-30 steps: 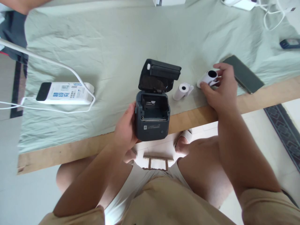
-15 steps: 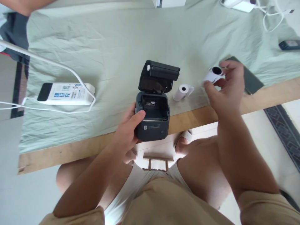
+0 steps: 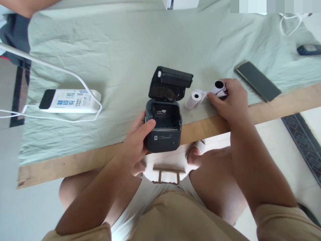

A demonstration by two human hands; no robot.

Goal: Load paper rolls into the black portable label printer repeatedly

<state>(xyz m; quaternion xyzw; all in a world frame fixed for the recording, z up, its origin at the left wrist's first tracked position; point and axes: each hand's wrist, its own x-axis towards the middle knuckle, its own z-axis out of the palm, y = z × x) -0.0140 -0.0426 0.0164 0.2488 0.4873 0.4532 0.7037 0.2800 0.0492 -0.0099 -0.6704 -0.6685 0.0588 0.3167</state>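
Observation:
My left hand (image 3: 139, 137) grips a dark label printer (image 3: 163, 142) by its left side, thumb over the front rim. The printer's lid (image 3: 170, 82) is swung up, and I see no roll in its bay. At the right, my right hand (image 3: 232, 100) has its fingers around a white paper roll (image 3: 216, 87) with a wide dark core, low at the cloth. Just left of it stands a second paper roll (image 3: 193, 100) with a small core, its loose end pointing toward my right thumb.
A green cloth (image 3: 120, 60) covers the table, with a bare wooden edge (image 3: 75, 157) in front. A phone (image 3: 258, 80) lies right of my hand, a small dark device (image 3: 309, 50) beyond. At left are a white power strip (image 3: 75, 100) and a white cable (image 3: 60, 67). Another person's arm (image 3: 32, 5) shows top left.
My right hand has moved left and slightly down with the wide-core roll, close to the other roll, uncovering the phone. My left hand and the printer have hardly moved.

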